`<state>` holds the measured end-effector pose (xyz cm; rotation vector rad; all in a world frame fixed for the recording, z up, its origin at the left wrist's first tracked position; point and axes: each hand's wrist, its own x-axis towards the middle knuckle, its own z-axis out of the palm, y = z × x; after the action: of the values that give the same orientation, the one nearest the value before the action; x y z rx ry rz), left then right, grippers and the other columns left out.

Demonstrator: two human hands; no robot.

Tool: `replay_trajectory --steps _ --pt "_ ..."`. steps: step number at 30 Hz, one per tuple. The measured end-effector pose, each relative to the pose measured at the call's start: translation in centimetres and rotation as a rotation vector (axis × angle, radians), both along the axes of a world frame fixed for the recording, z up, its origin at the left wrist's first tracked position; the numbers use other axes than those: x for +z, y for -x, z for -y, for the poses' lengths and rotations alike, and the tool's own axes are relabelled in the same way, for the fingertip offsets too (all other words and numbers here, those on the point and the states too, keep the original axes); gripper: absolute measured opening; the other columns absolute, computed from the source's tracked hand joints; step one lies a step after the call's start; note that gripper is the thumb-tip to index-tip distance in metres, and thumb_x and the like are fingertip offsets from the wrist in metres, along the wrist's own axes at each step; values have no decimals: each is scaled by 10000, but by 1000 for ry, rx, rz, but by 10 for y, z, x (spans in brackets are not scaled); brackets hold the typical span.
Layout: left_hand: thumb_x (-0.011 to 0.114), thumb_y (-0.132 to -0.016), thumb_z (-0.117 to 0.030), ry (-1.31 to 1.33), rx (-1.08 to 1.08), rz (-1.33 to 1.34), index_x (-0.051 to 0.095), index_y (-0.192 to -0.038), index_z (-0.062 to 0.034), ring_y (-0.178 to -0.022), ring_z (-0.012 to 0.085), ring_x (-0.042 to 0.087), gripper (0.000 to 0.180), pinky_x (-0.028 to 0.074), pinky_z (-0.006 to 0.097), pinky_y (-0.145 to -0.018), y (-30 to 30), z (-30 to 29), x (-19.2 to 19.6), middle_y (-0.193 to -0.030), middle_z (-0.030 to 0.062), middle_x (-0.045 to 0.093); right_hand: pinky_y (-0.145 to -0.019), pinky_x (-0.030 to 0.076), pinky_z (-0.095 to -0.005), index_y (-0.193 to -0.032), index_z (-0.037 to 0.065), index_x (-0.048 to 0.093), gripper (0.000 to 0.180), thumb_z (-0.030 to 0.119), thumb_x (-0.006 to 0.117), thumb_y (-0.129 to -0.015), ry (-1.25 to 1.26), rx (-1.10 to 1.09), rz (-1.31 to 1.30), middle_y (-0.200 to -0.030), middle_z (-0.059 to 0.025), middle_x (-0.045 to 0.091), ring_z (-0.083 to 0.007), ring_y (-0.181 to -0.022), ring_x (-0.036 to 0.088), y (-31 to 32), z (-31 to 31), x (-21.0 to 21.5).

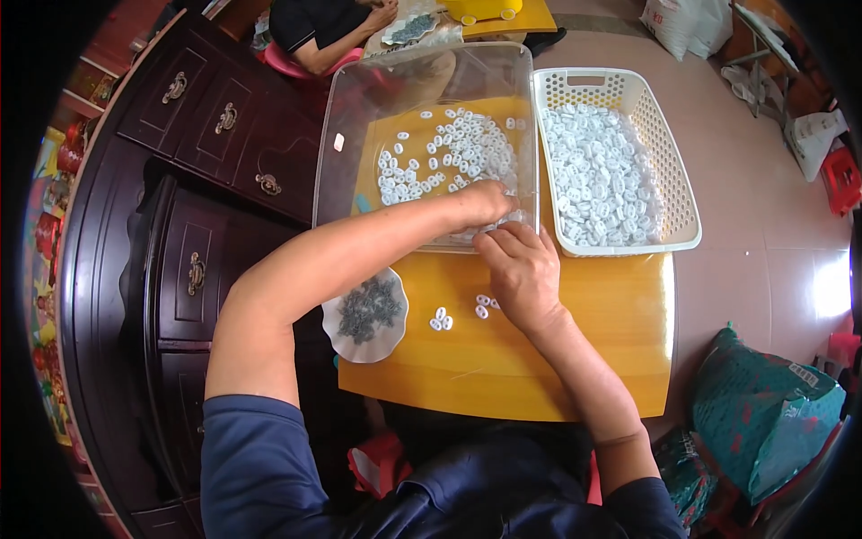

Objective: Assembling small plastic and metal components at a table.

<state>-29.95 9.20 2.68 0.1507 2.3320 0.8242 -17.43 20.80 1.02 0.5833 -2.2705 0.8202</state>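
Observation:
My left hand is inside the front right corner of a clear plastic bin, its fingers curled down and partly hidden. Close by, my right hand bends over the bin's front edge, fingers closed, their tips hidden. What either hand holds cannot be made out. Small white oval pieces with two holes lie scattered and heaped in the bin. On the table, a little group of the same white pieces sits left of my right wrist, and a few more pieces lie beside that wrist.
A white perforated basket full of white pieces stands right of the bin. A scalloped white dish with small dark grey parts sits at the left of the yellow table. Dark wooden drawers flank it. Another person sits beyond.

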Motion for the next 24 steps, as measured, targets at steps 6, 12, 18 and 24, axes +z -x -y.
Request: replay_trajectory --steps 6,12,18,24 --pt "606 -939 -234 -194 24 336 563 -1324 46 -1056 204 614 479 484 343 -935 7 14 11 -1161 141 661 -764 511 -381 -909 126 667 189 20 626 -758 -9 19 13 -893 10 689 -205 -932 652 -2 2 7" --pt "628 -913 -167 -330 22 334 618 -1185 38 -976 148 606 341 498 313 -855 -3 14 19 -1054 78 659 -762 506 -387 -894 125 662 169 20 623 -768 2 34 14 -884 10 686 -205 -933 653 -1 -1 4" --pt "616 -917 -102 -369 15 355 641 -1157 5 -933 140 621 264 510 287 -810 -6 12 19 -1044 66 675 -770 496 -401 -897 126 655 157 27 619 -780 -20 27 31 -879 11 685 -208 -940 654 -1 0 8" --pt "629 -918 -105 -288 18 298 665 -1142 -29 -909 137 642 239 530 298 -794 15 29 -21 -1026 58 690 -824 491 -402 -880 122 633 126 53 621 -776 -14 44 15 -855 -5 653 -219 -939 634 0 4 8"
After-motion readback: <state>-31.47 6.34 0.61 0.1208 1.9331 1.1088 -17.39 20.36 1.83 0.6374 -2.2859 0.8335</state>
